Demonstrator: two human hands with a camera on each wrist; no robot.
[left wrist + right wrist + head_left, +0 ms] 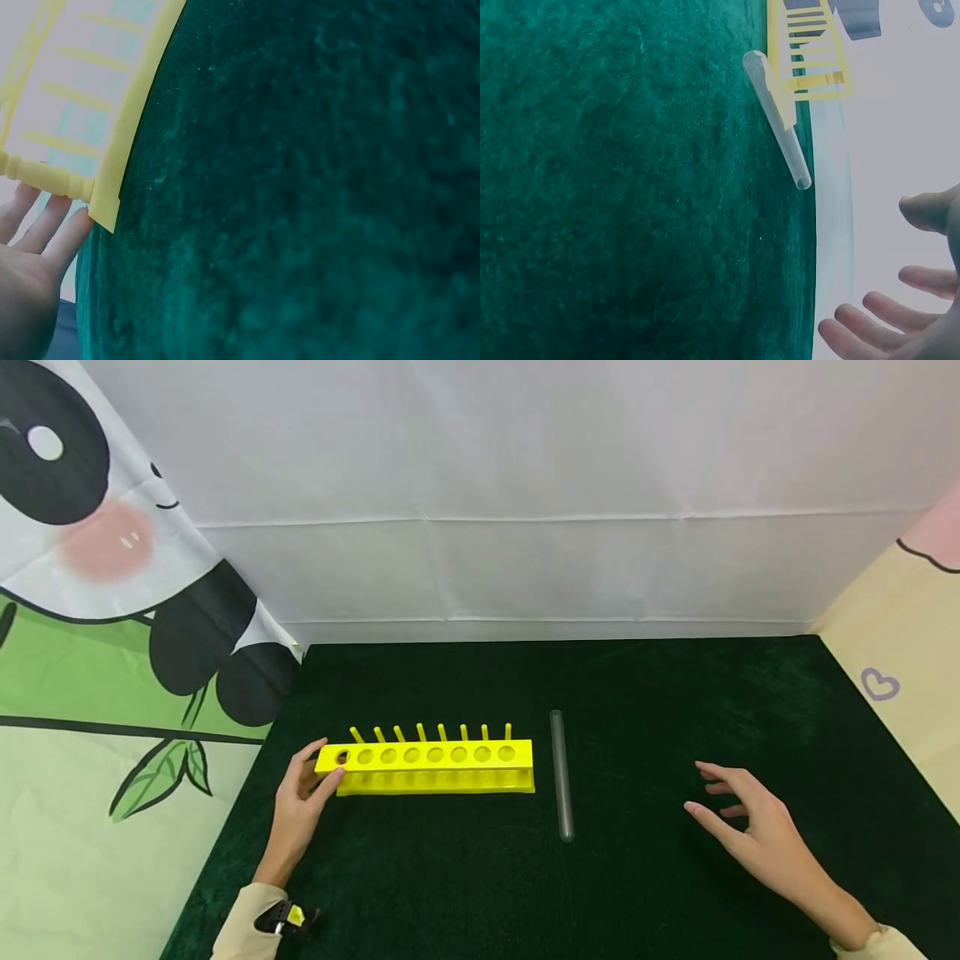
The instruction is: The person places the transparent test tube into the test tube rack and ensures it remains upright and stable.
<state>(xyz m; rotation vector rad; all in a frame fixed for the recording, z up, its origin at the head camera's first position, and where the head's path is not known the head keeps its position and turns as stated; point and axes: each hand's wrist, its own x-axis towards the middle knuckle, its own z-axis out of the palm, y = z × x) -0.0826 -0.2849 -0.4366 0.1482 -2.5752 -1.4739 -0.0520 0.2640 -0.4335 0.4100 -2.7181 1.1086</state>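
Note:
A yellow test tube rack (435,768) with a row of round holes and upright pegs stands on the dark green cloth. My left hand (296,802) grips its left end, thumb at the front and fingers behind. In the left wrist view, several fingers (56,232) lie by the rack's end post (49,178). Right of the rack lies a clear glass test tube (562,777), its rounded end towards me. My right hand (757,831) hovers farther right, fingers spread and slightly bent, holding nothing. The right wrist view shows the test tube (778,124) apart from that hand.
Dark green cloth (637,893) covers the table. A white sheet (480,568) hangs behind its back edge. On the left is a panda-print curtain (187,635), and on the right a cream and pink one (892,627). A watch-like band (281,917) is on the left wrist.

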